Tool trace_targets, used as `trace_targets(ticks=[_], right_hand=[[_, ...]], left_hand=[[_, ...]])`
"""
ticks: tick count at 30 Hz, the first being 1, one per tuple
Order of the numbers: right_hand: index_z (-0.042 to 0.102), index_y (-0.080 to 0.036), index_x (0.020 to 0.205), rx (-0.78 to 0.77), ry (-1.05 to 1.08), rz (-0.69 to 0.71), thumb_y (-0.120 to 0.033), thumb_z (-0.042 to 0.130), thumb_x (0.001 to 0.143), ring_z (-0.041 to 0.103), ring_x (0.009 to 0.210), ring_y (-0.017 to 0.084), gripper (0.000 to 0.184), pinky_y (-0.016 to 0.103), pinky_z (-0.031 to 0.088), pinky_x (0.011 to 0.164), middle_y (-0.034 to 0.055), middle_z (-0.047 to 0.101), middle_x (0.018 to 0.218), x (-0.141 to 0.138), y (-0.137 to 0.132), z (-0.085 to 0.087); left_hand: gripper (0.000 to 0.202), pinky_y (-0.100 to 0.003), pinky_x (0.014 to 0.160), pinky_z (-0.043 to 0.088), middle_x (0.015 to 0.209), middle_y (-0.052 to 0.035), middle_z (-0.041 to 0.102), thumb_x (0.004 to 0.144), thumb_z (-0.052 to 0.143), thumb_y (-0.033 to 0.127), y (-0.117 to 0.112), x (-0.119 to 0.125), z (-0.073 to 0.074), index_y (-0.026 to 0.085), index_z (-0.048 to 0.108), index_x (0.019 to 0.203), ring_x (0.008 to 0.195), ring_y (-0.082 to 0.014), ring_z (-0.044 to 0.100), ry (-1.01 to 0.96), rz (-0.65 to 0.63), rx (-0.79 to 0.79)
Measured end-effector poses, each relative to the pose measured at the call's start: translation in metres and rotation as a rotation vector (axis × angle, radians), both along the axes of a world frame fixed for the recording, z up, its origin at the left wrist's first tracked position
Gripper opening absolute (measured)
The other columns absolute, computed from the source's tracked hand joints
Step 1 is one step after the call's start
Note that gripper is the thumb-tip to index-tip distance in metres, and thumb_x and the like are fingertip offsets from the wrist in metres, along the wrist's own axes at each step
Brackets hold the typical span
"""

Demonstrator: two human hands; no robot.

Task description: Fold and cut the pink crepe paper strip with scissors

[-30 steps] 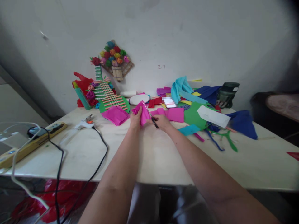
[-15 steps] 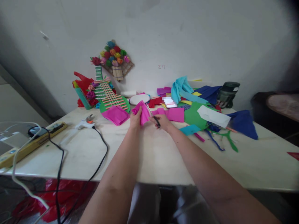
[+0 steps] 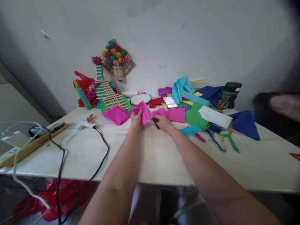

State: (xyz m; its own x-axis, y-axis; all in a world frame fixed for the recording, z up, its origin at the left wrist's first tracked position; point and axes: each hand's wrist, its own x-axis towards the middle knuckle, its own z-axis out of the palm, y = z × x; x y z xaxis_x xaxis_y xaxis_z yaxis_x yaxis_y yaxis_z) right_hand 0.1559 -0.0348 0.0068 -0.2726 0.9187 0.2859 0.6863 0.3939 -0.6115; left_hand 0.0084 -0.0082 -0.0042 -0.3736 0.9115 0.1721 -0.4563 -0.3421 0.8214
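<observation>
At the left of the surface, the glue gun lies with its black cord hanging over the front edge; the left forearm is best kept clear of that loop. Next come folded pink sheets, resting against the guitar-shaped craft.

Near the middle, the left hand grips the pink paper, which stands up between the 2 hands. A firm pinch close to the cutting line would stop thin folds sliding, with fingertips behind the blades' path.

The scissors lean along the paper's right side, tips pointing away from the person; whether the blades are parted is too small to tell. The right hand grasps their handles. Short, even snips should suit such soft paper.

Beyond, pink pieces lie beside the green sheet, best left outside the blades' reach.
</observation>
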Motion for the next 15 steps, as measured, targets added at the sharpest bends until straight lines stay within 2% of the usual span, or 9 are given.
trace_targets(ticks=[4,15], right_hand=[[0.064,-0.022,0.073,0.049,-0.058,-0.035,-0.056,0.057,0.072,0.049,0.060,0.012,0.035,0.024,0.029,0.053,0.0000,0.060,0.066,0.0003,-0.0039,0.0038],[0.067,-0.022,0.074,0.042,-0.042,-0.071,-0.055,0.060,0.070,0.050,0.061,0.013,0.034,0.024,0.029,0.053,0.0001,0.061,0.066,-0.0018,-0.0067,0.0059]], left_hand=[[0.041,-0.028,0.067,0.050,0.075,-0.0039,0.065,0.057,0.078,0.038,-0.0008,0.0009,0.0004,0.014,0.063,0.087,0.069,-0.0149,0.061,-0.005,-0.010,0.002],[0.040,-0.028,0.064,0.049,0.072,-0.0029,0.064,0.057,0.078,0.039,-0.0010,0.0014,-0.0002,0.014,0.062,0.085,0.064,-0.0146,0.061,-0.010,-0.007,0.003]])
